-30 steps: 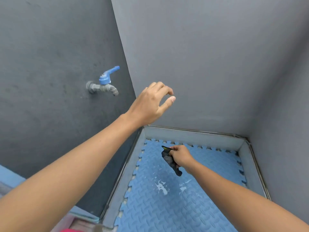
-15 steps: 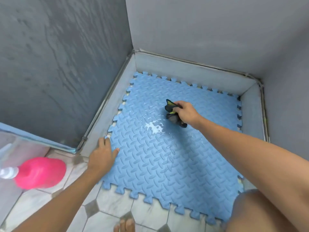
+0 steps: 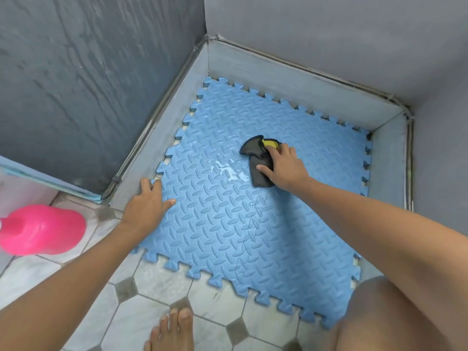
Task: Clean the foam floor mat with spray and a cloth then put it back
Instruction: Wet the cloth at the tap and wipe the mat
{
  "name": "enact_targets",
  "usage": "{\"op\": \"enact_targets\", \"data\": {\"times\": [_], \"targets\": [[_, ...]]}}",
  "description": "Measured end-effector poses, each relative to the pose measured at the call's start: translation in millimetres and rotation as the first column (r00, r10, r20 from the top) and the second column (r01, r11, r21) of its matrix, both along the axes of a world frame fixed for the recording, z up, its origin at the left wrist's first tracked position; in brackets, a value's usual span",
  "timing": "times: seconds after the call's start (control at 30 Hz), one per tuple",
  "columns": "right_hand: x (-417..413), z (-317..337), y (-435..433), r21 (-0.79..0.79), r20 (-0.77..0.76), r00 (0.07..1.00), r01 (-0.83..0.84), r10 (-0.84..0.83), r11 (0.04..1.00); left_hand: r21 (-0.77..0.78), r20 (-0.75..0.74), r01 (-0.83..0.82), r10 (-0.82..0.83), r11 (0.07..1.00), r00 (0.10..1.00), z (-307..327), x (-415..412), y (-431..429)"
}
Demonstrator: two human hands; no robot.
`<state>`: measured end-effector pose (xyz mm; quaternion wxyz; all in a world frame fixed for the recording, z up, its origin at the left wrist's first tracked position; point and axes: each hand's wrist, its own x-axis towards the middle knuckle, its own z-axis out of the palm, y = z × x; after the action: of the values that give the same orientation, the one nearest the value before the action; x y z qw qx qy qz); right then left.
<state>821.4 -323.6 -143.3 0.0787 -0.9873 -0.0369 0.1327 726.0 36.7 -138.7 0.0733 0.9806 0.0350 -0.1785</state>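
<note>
No readable text, label, brand or number on anything in view.

walls (image 3: 101, 84) on three sides of mat (image 3: 228, 236), near edge open (bottle (image 3: 43, 229) left)

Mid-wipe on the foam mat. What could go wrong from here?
The mat could shift or buckle: only the left hand pins its left edge while the right hand presses the cloth. White spray puddle beside the cloth may smear instead of lifting. Pink bottle beside the left forearm could get knocked.
</note>
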Motion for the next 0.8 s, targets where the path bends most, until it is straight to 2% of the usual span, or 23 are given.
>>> {"op": "enact_targets", "data": {"times": [0.07, 0.1, 0.13, 0.2, 0.27, 0.33, 0.4, 0.43, 0.47, 0.5, 0.57, 0.67, 0.73, 0.8], "targets": [[1, -10, 9, 0.038, 0.078, 0.991, 0.11, -0.112, 0.993, -0.015, 0.007, 0.016, -0.016, 1.0, 1.0, 1, 0, 3], [0, -13, 21, 0.077, 0.127, 0.986, 0.101, -0.111, 0.992, -0.018, 0.011, 0.028, -0.028, 0.999, 1.0, 2, 0, 5], [-4, -15, 35, 0.104, 0.161, 0.985, 0.044, -0.06, 0.994, -0.02, 0.012, 0.041, -0.04, 0.999, 0.999, 2, -1, 8], [-19, -23, 64, 0.14, 0.209, 0.967, -0.174, 0.142, 0.975, -0.029, 0.0, 0.065, -0.065, 0.997, 0.998, 3, -1, 12], [-47, -28, 80, 0.159, 0.24, 0.878, -0.457, 0.415, 0.875, -0.044, -0.011, 0.071, -0.072, 0.996, 0.997, 3, -2, 15], [-72, -30, 71, 0.17, 0.261, 0.71, -0.7, 0.654, 0.693, -0.057, -0.008, 0.077, -0.077, 0.995, 0.997, 4, -1, 15], [-84, -26, 38, 0.185, 0.24, 0.557, -0.83, 0.795, 0.525, -0.064, -0.016, 0.072, -0.073, 0.995, 0.997, 4, 0, 14], [-83, -26, 15, 0.172, 0.213, 0.512, -0.858, 0.832, 0.484, -0.061, -0.016, 0.067, -0.068, 0.996, 0.998, 3, 0, 15], [-79, -24, -10, 0.139, 0.173, 0.505, -0.863, 0.846, 0.486, -0.056, -0.008, 0.068, -0.068, 0.996, 0.998, 1, -1, 16], [-70, -23, -39, 0.089, 0.14, 0.532, -0.847, 0.835, 0.524, -0.052, 0.006, 0.072, -0.072, 0.996, 0.997, 0, -2, 17], [-45, -19, -95, -0.015, 0.118, 0.677, -0.73, 0.727, 0.683, -0.053, 0.029, 0.084, -0.082, 0.995, 0.996, -2, -2, 17], [-4, -14, -148, -0.091, 0.131, 0.933, -0.326, 0.336, 0.941, -0.055, 0.022, 0.08, -0.079, 0.995, 0.997, -3, -1, 16], [18, -14, -148, -0.068, 0.135, 0.988, -0.062, 0.071, 0.996, -0.06, 0.018, 0.074, -0.073, 0.995, 0.997, -1, 0, 15], [33, -16, -118, 0.005, 0.135, 0.986, 0.093, -0.093, 0.996, -0.06, 0.016, 0.072, -0.072, 0.996, 0.997, -1, -1, 15]]}}
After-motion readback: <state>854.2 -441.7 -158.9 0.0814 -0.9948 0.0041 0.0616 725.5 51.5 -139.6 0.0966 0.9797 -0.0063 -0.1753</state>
